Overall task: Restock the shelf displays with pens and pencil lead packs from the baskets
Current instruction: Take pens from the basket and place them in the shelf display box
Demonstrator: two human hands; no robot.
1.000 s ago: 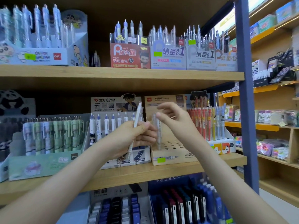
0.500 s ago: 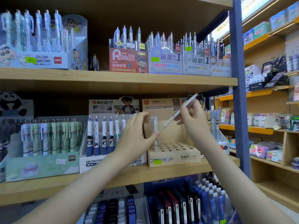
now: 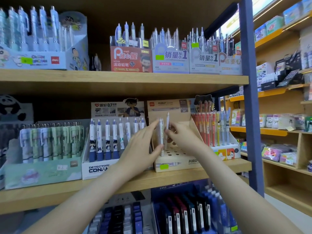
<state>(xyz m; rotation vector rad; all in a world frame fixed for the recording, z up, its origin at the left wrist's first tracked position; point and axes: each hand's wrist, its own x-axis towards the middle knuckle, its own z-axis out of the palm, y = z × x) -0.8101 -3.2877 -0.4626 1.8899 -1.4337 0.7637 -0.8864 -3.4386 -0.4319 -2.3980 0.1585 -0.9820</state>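
Two bare hands meet over the tan perforated display box (image 3: pixel 179 162), which we take as our landmark; it stands on the wooden middle shelf (image 3: pixel 152 181).

We see the left hand (image 3: pixel 143 147) come in from the box's left side. Its fingers are straight and spread, laid against a small cluster of clear pens (image 3: pixel 160 132) that stand upright in the holes at the box's left rear. The forefinger reaches the cluster's top and the thumb touches its lower end. We read this hand as unclenched, steadying rather than clasping.

We see the right hand (image 3: pixel 184 139) above the middle of the box. Its fingertips are curled together and pinch a single white pen (image 3: pixel 167 120). That pen is held upright, just to the right of the cluster and nearly touching it. Its lower end is hidden behind the cluster and the fingers, so we cannot tell whether it has entered a hole.

Touching the box on the left stands the Detective Conan box (image 3: pixel 98 168) with blue-and-white pens. Just to the right of the landmark stands a cat-printed box (image 3: pixel 226 151) with red, yellow and blue pens.
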